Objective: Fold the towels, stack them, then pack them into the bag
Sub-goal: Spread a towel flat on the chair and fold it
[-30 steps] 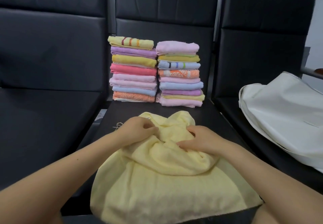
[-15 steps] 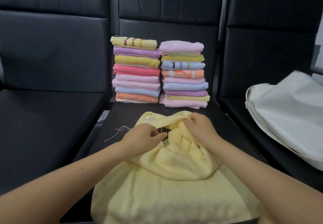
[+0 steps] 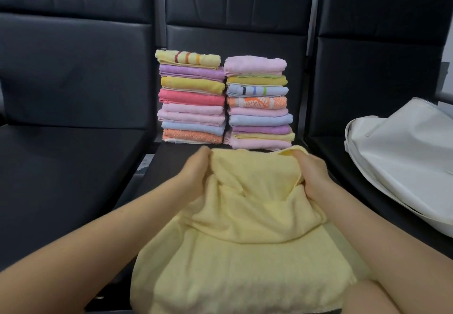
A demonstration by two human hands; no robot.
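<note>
On the middle black seat [image 3: 171,164], two folded-towel stacks [image 3: 192,99] are sitting at the back edge, eight and nine high; both hands, left hand [image 3: 196,176] and right hand [image 3: 312,175], are gripping one yellow towel [image 3: 242,240] with curled fingers; one white bag [image 3: 402,156] is lying on the right seat.

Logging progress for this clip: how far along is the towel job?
Done: two stacks of folded towels, left stack and right stack, stand on the middle seat. In hand: left hand and right hand grip the unfolded yellow towel. Left: fold it, stack it, pack everything into the white bag.
</note>
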